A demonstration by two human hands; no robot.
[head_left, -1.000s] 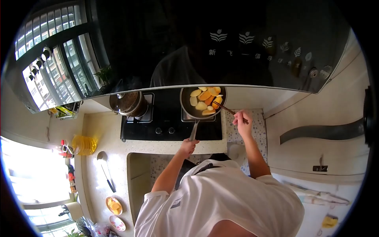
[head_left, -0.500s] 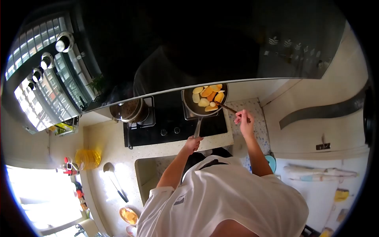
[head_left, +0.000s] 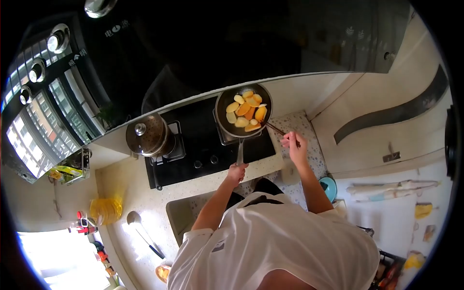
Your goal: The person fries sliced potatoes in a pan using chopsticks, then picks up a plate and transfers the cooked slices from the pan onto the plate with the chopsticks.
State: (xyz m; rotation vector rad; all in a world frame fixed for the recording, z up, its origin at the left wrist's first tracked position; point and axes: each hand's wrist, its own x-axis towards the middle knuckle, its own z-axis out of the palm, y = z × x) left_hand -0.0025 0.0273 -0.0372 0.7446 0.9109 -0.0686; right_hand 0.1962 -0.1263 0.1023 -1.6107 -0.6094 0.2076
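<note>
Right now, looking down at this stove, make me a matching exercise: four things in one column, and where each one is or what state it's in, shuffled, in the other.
Things:
1. left hand
2. right hand
3. lidded pot
4. yellow oil bottle

Places or states:
A. lying on the counter, left of the stove
B. gripping the frying pan by its handle
C. covered, on the left burner
D. holding chopsticks at the pan's right edge

Pairs: 1-B, 2-D, 3-C, 4-A
</note>
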